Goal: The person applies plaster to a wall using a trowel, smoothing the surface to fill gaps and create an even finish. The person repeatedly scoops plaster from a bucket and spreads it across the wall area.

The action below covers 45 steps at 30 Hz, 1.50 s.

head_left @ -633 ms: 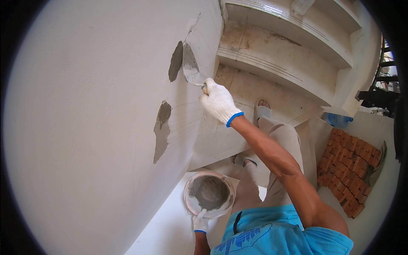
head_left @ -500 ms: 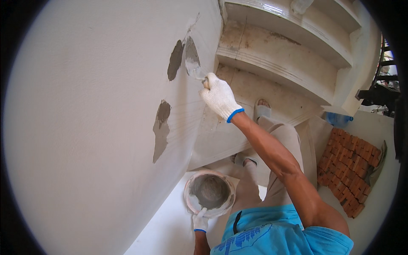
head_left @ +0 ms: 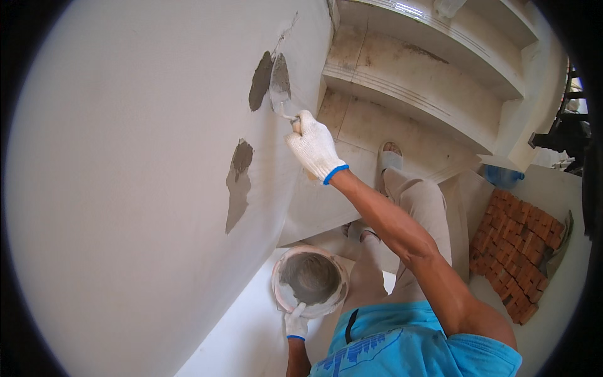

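My right hand (head_left: 313, 143), in a white knitted glove with a blue cuff, is closed round the handle of a trowel (head_left: 281, 103). Grey mortar covers the upper part of its blade, which lies at the pale wall (head_left: 125, 157). Just left of the blade is a dark grey patch (head_left: 259, 83); a longer patch (head_left: 238, 188) sits lower on the wall. My gloved left hand (head_left: 296, 322) grips the near rim of a round bucket (head_left: 343, 283), thumb over the edge and the other fingers hidden. Wet grey mortar (head_left: 308, 276) lies inside the bucket.
Tiled stairs (head_left: 414, 81) rise at the far right of the wall. Rows of orange-red bricks (head_left: 512, 251) lie at the right, with a blue translucent container (head_left: 502, 176) behind them. My sandalled feet (head_left: 391, 157) stand near the steps. A thin crack (head_left: 290, 26) runs above the patches.
My right hand and the trowel have shifted slightly left and toward the wall patch. My left hand keeps its hold on the bucket rim. The view has tilted a little.
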{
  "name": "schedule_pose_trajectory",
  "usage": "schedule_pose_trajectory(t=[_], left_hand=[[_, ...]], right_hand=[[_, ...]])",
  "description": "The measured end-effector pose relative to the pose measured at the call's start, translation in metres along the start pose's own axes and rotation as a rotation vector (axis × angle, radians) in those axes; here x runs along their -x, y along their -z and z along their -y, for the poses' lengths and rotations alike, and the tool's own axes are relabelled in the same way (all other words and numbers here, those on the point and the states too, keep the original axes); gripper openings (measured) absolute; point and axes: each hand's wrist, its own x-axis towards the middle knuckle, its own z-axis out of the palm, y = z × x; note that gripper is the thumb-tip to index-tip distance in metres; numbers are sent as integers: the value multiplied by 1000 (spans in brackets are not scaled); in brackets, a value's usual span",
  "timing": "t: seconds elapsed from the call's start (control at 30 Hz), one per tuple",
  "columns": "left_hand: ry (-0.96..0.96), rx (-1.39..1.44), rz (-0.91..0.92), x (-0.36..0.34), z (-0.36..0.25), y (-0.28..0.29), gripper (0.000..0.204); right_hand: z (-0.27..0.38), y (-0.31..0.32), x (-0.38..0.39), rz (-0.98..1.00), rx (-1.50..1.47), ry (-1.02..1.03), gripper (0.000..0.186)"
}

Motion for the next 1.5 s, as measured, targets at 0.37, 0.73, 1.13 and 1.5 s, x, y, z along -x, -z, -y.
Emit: schedule_pose_trajectory(t=[0.37,0.73,1.13,1.5], left_hand=[[-12,-87,-21,-2,5,5,33],[9,66,54,-6,9,5,45],[38,132,54,-4,7,1,53],[10,127,59,-2,6,-4,53]], right_hand=[[-19,-37,36,14,-96,65,35],[-29,-55,2,-57,-15,167,36],[-58,-61,6,-107,-110,204,40],[-77,-86,3,-32,-91,233,42]])
